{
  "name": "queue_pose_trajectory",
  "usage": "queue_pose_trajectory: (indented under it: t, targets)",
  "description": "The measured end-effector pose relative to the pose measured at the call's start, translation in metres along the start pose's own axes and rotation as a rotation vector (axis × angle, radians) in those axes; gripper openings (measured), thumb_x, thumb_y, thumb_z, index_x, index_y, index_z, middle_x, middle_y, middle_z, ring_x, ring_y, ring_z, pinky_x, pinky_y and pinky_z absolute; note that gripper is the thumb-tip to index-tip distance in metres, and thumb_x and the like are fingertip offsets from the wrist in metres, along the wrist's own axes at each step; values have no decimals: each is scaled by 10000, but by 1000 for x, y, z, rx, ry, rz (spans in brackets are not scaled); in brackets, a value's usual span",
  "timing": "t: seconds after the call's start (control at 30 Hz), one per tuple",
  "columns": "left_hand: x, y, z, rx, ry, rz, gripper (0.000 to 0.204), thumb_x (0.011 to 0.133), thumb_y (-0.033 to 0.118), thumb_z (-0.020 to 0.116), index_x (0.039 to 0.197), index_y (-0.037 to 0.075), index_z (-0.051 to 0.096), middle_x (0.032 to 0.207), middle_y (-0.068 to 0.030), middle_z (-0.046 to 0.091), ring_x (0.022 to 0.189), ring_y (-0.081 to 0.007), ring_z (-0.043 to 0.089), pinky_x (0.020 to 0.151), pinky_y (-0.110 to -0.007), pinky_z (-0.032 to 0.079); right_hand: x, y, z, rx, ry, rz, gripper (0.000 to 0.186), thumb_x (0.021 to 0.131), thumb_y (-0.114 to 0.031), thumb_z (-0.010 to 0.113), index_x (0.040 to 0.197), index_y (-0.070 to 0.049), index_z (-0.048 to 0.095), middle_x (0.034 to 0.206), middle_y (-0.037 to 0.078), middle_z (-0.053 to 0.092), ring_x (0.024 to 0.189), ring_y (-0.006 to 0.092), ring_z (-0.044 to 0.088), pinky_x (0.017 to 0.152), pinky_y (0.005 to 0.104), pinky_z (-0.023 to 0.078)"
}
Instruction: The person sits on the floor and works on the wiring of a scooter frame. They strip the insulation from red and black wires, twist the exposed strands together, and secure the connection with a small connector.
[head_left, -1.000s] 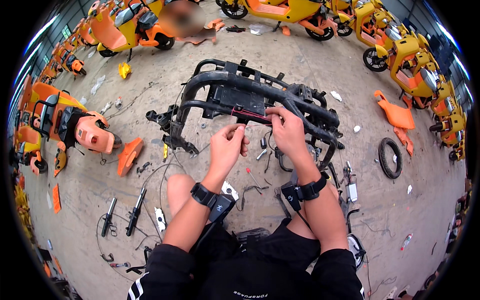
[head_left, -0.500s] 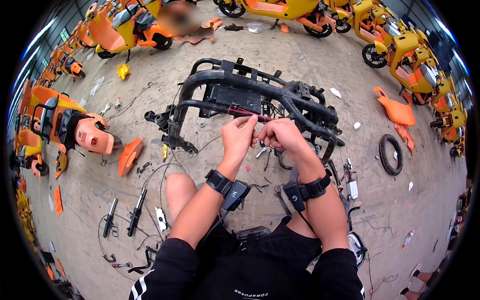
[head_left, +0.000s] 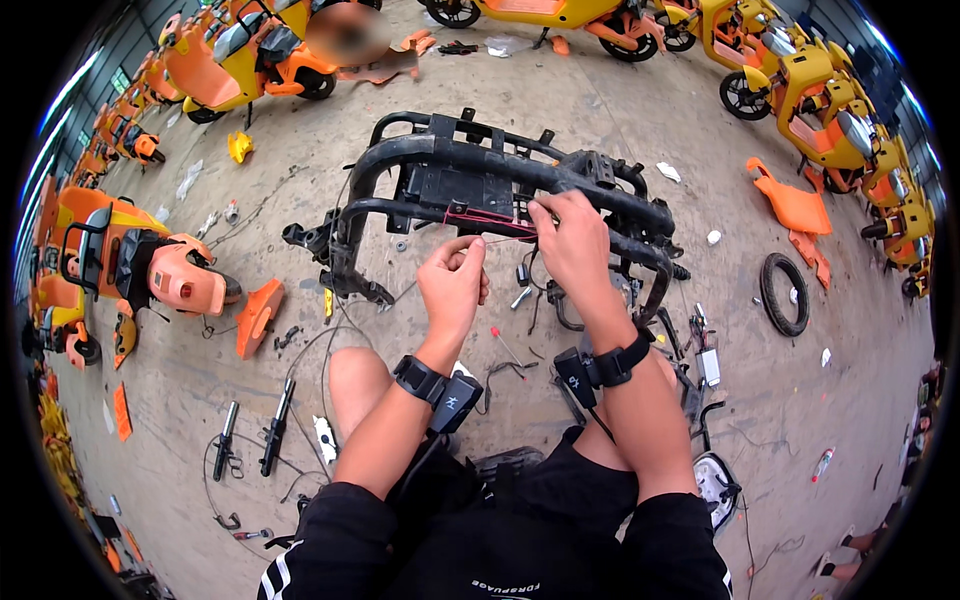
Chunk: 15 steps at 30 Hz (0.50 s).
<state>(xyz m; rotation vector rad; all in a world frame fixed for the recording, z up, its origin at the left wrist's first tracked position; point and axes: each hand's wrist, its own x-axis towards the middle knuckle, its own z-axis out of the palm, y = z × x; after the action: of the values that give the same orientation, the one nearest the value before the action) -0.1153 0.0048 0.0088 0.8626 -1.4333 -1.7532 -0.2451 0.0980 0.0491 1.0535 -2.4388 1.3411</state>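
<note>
A black tubular scooter frame (head_left: 430,152) lies on the floor before me. Red wire (head_left: 480,217) runs in a narrow loop along its near tube, beside a black box (head_left: 460,188) mounted inside. My right hand (head_left: 577,243) is closed at the right end of this loop, its fingertips pinching the red wire against the frame. Lower and to the left, my left hand (head_left: 452,287) is closed, thumb against curled fingers. A thin strand seems to stretch from its pinch toward the right hand. The rest of the strand is hidden in the left fist.
On the floor are a screwdriver (head_left: 507,347), two black-and-silver shock absorbers (head_left: 277,428), a tyre (head_left: 784,294) and orange body panels (head_left: 793,205). Yellow-orange scooters (head_left: 215,75) stand around. Cables lie left of my knee. A person (head_left: 347,45) sits at the far left.
My hands, close together before, are now apart. The right one moved up toward the frame tube, and the left moved down and left. More of the red wire loop shows.
</note>
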Motion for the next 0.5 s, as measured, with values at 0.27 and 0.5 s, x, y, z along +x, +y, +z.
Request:
queue_pose_trajectory:
  t: [0.27,0.5]
  targets:
    - [5,2,-2,-20,-33,-17,285,965,204,710,1094,-49,686,610,-31,606,441,-83,530,392,-231,388,12,7,11,33,-179,88,239,906,-245,632,995,-81,783,983,154,733,923,373,696,825,435,545]
    - [8,12,27,-109,-13,-152,298,944,210,745,1051,-65,701,574,-34,587,420,-94,503,381,-237,346,9,8,11,-11,-152,-27,243,889,-236,633,992,-78,784,947,166,741,895,365,704,816,427,551]
